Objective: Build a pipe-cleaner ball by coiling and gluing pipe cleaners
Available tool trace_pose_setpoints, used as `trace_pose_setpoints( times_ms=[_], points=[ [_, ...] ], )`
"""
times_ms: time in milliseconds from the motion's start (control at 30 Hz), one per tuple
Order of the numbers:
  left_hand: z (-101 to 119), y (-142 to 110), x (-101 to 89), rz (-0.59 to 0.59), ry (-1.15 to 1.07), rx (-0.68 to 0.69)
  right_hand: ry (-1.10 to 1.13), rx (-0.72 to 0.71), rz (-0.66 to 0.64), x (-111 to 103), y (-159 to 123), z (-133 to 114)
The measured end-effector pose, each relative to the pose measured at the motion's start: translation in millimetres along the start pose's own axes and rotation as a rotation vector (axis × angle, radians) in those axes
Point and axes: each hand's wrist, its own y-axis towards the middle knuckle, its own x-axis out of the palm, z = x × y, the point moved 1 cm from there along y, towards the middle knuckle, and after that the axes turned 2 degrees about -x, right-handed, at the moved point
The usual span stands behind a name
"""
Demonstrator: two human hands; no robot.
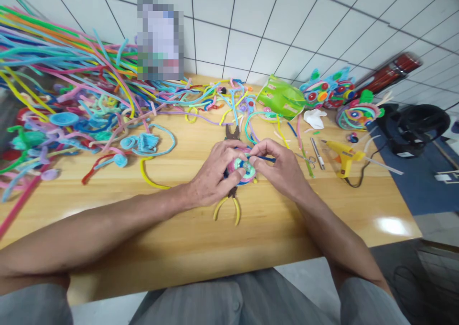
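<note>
Near the middle of the table, my left hand (218,172) grips a round, coiled pipe-cleaner piece (247,175) in pink, mint green and blue, its fingers over the far edge and thumb on the near side. My right hand (281,169) pinches a dark blue pipe cleaner (268,159) at the right side of that piece, thumb against forefinger. Beneath the piece lie pliers with yellow handles (237,212); the jaws stick out beyond my left hand and the middle is covered. Fingers hide part of the coil.
A tangled heap of coloured pipe cleaners (71,105) covers the left side. On the right lie a yellow glue gun (344,157), a pen (317,153) and a crumpled tissue (314,118). Behind stand a green packet (281,97), decorated colourful figures (358,114) and a dark red flask (389,76).
</note>
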Motion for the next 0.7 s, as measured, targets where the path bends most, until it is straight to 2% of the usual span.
trace_pose_setpoints(
  times_ms=[200,467,700],
  points=[
    [0,0,-0.9,-0.007,-0.008,-0.017,-0.088,-0.110,0.025,1,-5,1],
    [-2,-1,-0.7,0.013,-0.042,-0.033,-0.210,-0.221,-0.005,1,-10,0],
    [-1,-1,-1.5,0.008,-0.063,-0.060,-0.292,-0.271,0.005,5,-12,-2]
  ],
)
